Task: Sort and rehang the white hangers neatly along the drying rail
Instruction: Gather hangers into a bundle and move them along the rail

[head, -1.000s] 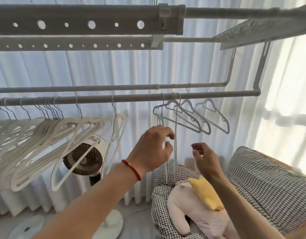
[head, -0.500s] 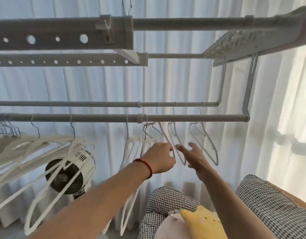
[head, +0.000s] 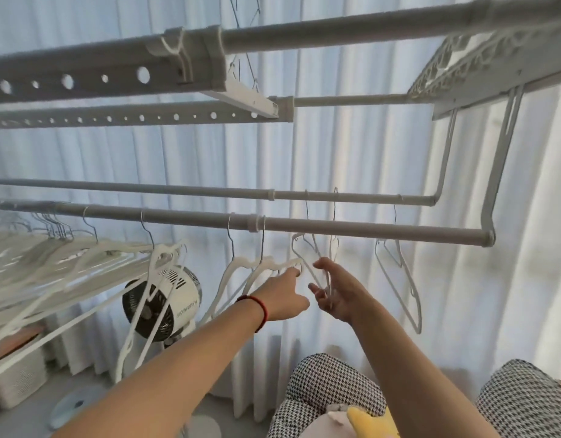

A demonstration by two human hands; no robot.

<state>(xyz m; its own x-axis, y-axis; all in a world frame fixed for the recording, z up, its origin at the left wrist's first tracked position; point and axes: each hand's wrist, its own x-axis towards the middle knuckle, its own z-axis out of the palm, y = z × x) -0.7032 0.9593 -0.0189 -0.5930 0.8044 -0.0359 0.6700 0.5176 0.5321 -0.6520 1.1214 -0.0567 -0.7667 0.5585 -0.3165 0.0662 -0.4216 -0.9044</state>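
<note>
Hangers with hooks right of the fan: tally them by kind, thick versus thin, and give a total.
Thick white hangers: 2
Thin white hangers: 3
Total: 5

Bright daylight through curtain [head: 352,159], strongest right of it; hangers [head: 36,270] left motion-blurred; rails bow at edges.

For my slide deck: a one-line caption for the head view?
Both hands, left hand and right hand, reach thin white hangers under the front drying rail.
</note>
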